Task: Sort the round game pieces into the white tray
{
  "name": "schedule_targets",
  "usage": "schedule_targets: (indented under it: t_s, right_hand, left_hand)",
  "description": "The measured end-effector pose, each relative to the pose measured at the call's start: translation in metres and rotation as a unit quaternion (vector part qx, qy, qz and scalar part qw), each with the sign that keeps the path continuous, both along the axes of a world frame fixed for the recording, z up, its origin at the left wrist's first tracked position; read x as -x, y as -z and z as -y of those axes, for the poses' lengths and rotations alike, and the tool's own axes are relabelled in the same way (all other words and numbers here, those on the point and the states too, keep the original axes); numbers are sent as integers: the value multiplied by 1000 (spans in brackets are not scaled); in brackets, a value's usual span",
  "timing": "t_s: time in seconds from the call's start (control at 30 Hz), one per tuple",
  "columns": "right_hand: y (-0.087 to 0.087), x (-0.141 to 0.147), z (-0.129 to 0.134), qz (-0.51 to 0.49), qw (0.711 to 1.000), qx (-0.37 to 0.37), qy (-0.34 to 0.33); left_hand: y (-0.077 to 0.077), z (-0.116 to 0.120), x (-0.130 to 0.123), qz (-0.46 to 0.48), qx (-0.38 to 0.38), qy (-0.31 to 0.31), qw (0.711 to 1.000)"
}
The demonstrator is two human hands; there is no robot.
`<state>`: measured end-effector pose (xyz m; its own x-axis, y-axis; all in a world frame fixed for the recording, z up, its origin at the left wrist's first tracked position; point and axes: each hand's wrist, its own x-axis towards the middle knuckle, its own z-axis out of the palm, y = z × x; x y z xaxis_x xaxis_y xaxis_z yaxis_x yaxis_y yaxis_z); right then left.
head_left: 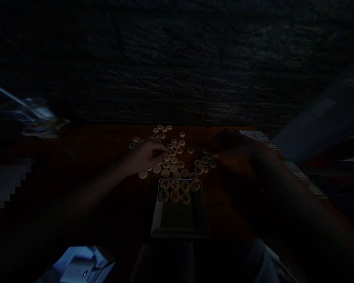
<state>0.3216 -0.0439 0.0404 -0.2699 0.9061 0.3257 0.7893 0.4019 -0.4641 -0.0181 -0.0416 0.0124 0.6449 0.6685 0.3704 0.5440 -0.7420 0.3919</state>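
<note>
Round xiangqi pieces [173, 168] lie loose on the dark wooden table, some with red or black characters up and others showing blank faces. My left hand [147, 154] is over the left part of the spread, thumb and forefinger curled together at a piece; whether it is gripped is unclear. On the right, my right hand [231, 143] reaches low over a smaller cluster of pieces [205, 160]. Deep shadow hides its fingers. Nearer to me sits an open shallow box [156, 218] with two rows of lettered pieces [174, 195] at its far end.
A rough stone wall [171, 78] rises behind the table [106, 137]. At the left back stands a clear container [43, 118] with a wrapper-like item. The box's lid or printed cards [256, 135] lie by the right edge. My legs [200, 261] are below the front edge.
</note>
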Motion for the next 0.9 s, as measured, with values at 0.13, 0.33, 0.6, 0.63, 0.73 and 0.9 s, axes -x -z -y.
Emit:
schedule_targets:
  t_s: [0.13, 0.33, 0.6, 0.63, 0.73, 0.9]
  right_hand:
    - [-13, 9, 13, 12, 974, 203, -99]
    - [-2, 20, 11, 24, 955, 257, -143]
    - [0, 44, 16, -80, 989, 81, -91]
    - [-1, 53, 22, -116, 984, 85, -104]
    - [0, 81, 41, -196, 957, 156, -147]
    - [8, 98, 53, -279, 923, 193, -180]
  left_hand:
    - [-1, 1, -1, 8, -17, -14, 1000]
    - [-4, 3, -2, 10, -14, -33, 999]
    - [-9, 21, -14, 102, 46, -59, 992]
    - [-9, 24, -17, 126, 63, -56, 988]
    - [-8, 32, -25, 200, 127, -32, 971]
    - [-6, 36, -32, 260, 179, -8, 949]
